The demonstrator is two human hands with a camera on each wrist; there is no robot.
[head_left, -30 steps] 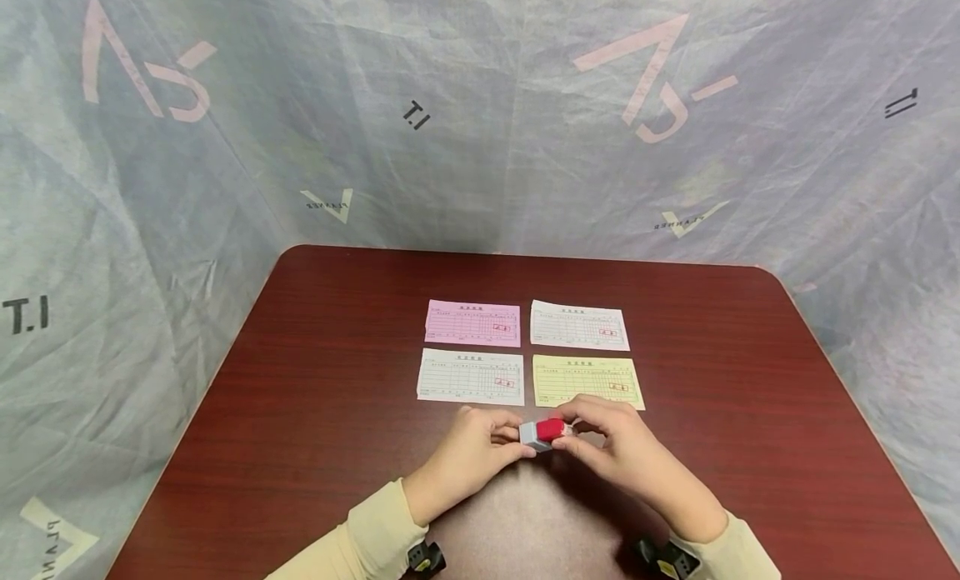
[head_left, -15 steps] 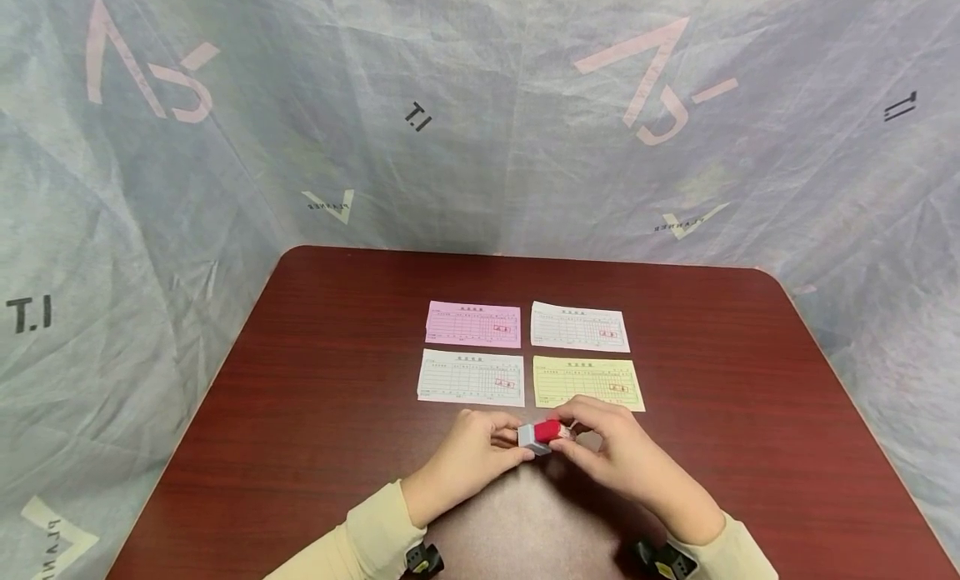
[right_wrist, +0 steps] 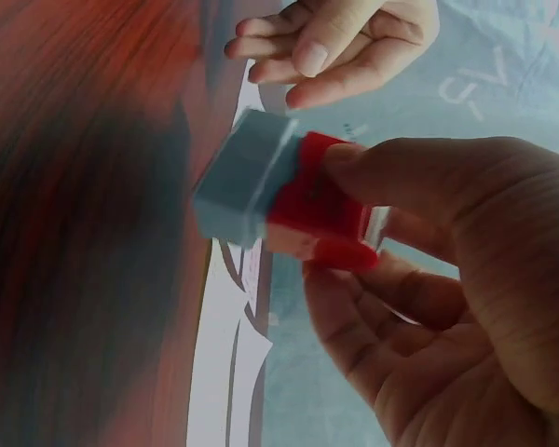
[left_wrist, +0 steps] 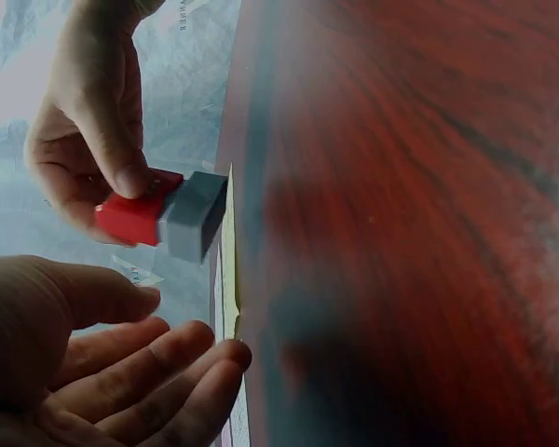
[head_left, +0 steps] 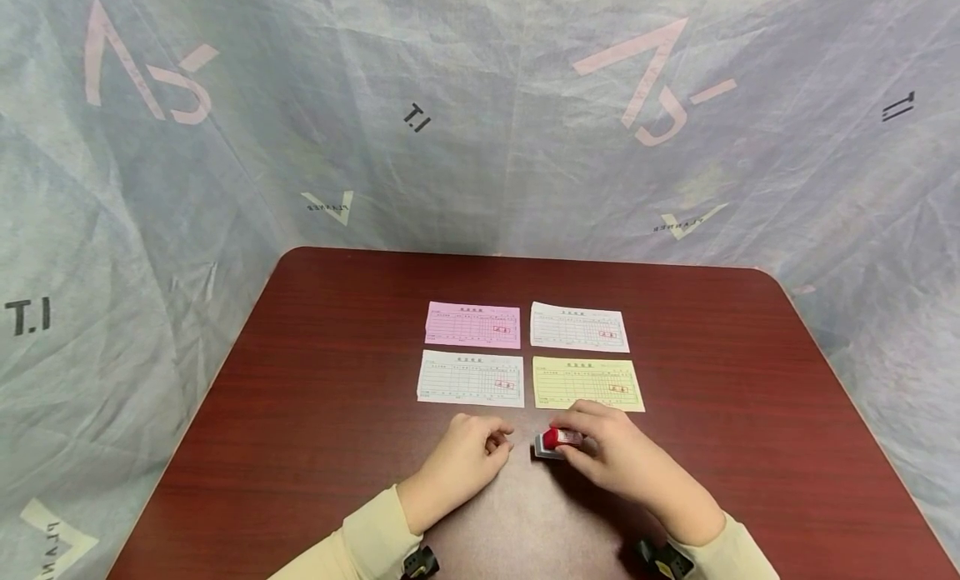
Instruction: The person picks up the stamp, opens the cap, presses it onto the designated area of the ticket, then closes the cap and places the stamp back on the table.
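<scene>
In the head view, a red self-inking stamp (head_left: pixel 553 439) with a grey cap is held a little above the table, in front of the yellow slip pad (head_left: pixel 581 380). My right hand (head_left: pixel 617 453) pinches its red body between thumb and fingers; both the right wrist view and the left wrist view show the grey cap (right_wrist: pixel 242 177) on the end facing the table. My left hand (head_left: pixel 459 457) is a short gap to the left, its fingers loosely bent and holding nothing. A pink slip pad (head_left: pixel 468 320) and two white slip pads (head_left: pixel 465 376) complete the group, each bearing a red stamped mark.
The slip pads lie in two rows on a dark red wooden table (head_left: pixel 300 380), just beyond both hands. A grey printed cloth (head_left: pixel 480 130) hangs around the table's back and sides. Beige sleeves with black wrist devices are at the front edge of view.
My left hand has let go of the stamp and drawn back slightly left. The stamp stays in my right hand, shifted a little right and turned.
</scene>
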